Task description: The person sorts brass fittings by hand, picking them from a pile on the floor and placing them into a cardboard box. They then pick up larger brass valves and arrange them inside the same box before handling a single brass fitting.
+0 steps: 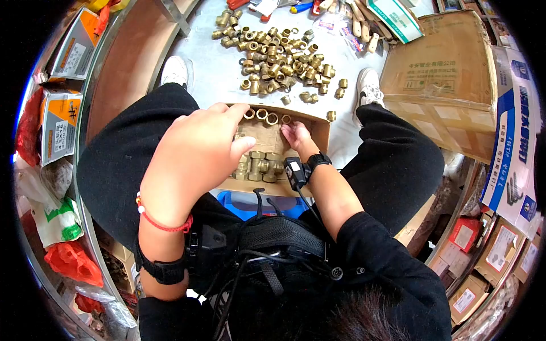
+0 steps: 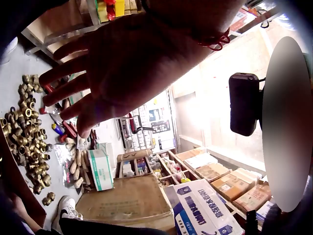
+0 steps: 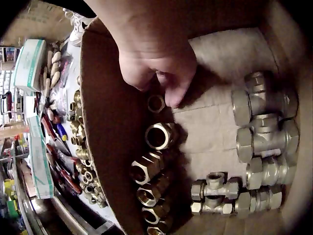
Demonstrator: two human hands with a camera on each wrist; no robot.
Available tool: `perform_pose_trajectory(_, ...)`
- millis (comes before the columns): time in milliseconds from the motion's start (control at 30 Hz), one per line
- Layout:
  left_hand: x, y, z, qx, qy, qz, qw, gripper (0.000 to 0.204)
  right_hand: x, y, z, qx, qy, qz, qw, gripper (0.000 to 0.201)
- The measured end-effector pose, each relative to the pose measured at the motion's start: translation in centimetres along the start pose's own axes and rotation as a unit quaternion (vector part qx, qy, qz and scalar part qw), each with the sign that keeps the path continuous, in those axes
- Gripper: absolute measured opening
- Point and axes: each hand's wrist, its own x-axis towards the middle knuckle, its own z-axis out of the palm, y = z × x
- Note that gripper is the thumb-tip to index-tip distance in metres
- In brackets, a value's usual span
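Observation:
My left hand [image 1: 196, 142] hovers over the left part of an open cardboard box [image 1: 318, 136], its fingers spread and holding nothing. In the left wrist view that palm [image 2: 137, 63] hangs in the air with straight fingers. Inside the box, my right hand [image 1: 297, 136] reaches down by the far wall. Its thumb and fingers pinch a small brass fitting [image 3: 156, 103] standing on end. Beside it, a row of hexagonal brass fittings [image 3: 159, 136] lines the same wall. Larger brass tee fittings [image 3: 266, 139] lie along the near side of the box.
A heap of loose brass fittings [image 1: 278, 59] covers the floor beyond the box, between two white shoes [image 1: 370, 85]. Tools with wooden handles [image 1: 357, 25] lie behind it. A big closed carton [image 1: 438, 74] stands at right; shelves with boxes [image 1: 60, 125] line the left.

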Motion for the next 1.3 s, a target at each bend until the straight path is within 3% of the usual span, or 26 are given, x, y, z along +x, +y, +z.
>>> perform_pose_trajectory(33,0.0,0.0,0.0,-0.003,-0.001,0.0,1.0,0.036,-0.2,-0.1,0.1,0.005,-0.002,0.005,1.0,0.033)
perform_pose_trajectory(133,0.2,0.4,0.1,0.001,0.126,0.074,0.989,0.027,-0.9,-0.5,0.2,0.009,0.052,0.007,0.999,0.027)
perform_pose_trajectory(233,0.8,2.4,-2.4,-0.155,0.063,0.126,0.978,0.026,-0.7,-0.5,-0.8,-0.104,0.039,-0.014,0.994,0.021)
perform_pose_trajectory(267,0.8,3.2,-3.1,-0.257,0.047,0.167,0.951,0.02,1.5,-0.2,-2.2,-0.306,-0.071,0.012,0.949,0.018)
perform_pose_trajectory(333,-0.3,4.5,-5.1,-0.444,-0.089,0.147,0.879,0.02,-2.9,-0.8,-0.7,-0.327,-0.204,0.119,0.915,0.026)
perform_pose_trajectory(367,-0.3,4.0,-4.6,-0.518,-0.127,0.286,0.796,0.028,-5.6,-2.4,1.2,-0.418,-0.211,0.261,0.844,0.029)
perform_pose_trajectory(433,0.4,3.6,-4.6,-0.54,-0.252,0.463,0.656,0.026,-7.5,-3.6,2.6,-0.395,-0.331,0.305,0.8,0.034)
perform_pose_trajectory(467,0.7,3.4,-4.5,-0.54,-0.329,0.526,0.569,0.025,-8.3,-4.8,3.4,-0.399,-0.395,0.288,0.775,0.031)
perform_pose_trajectory(500,0.2,3.9,-4.5,-0.6,-0.354,0.495,0.518,0.024,-9.8,-6.2,4.4,-0.415,-0.401,0.265,0.773,0.031)
perform_pose_trajectory(633,-1.4,4.8,-4.5,-0.683,-0.305,0.445,0.493,0.024,-11.8,-12.2,6.0,-0.447,-0.39,0.14,0.793,0.026)
perform_pose_trajectory(767,-1.9,5.4,-3.1,-0.712,-0.246,0.478,0.451,0.026,-8.7,-16.6,5.8,-0.473,-0.264,0.003,0.841,0.021)
perform_pose_trajectory(833,-2.2,5.2,-2.5,-0.723,-0.225,0.479,0.445,0.026,-7.3,-17.7,6.2,-0.626,-0.147,-0.126,0.756,0.024)
perform_pose_trajectory(900,-2.8,4.8,-2.2,-0.743,-0.202,0.463,0.439,0.026,-5.7,-18.0,7.1,-0.857,-0.083,-0.157,0.484,0.028)
perform_pose_trajectory(967,-3.2,4.3,-2.0,-0.761,-0.183,0.447,0.433,0.026,-2.8,-17.9,6.8,-0.906,-0.113,-0.309,0.267,0.032)
perform_pose_trajectory(1000,-3.4,4.1,-2.0,-0.767,-0.175,0.44,0.433,0.026,-3.4,-17.5,7.4,-0.874,-0.074,-0.347,0.333,0.035)
perform_pose_trajectory(1033,-3.5,3.9,-1.9,-0.774,-0.167,0.433,0.431,0.026,-4.1,-17.1,8.0,-0.872,-0.036,-0.349,0.342,0.041)
perform_pose_trajectory(1100,-3.7,3.5,-1.9,-0.786,-0.151,0.422,0.426,0.026,-4.7,-16.5,9.3,-0.902,0.019,-0.361,0.237,0.05)
perform_pose_trajectory(1300,-4.3,2.8,-1.9,-0.805,-0.114,0.4,0.423,0.025,-5.0,-16.1,11.2,-0.936,0.036,-0.283,0.205,0.063)
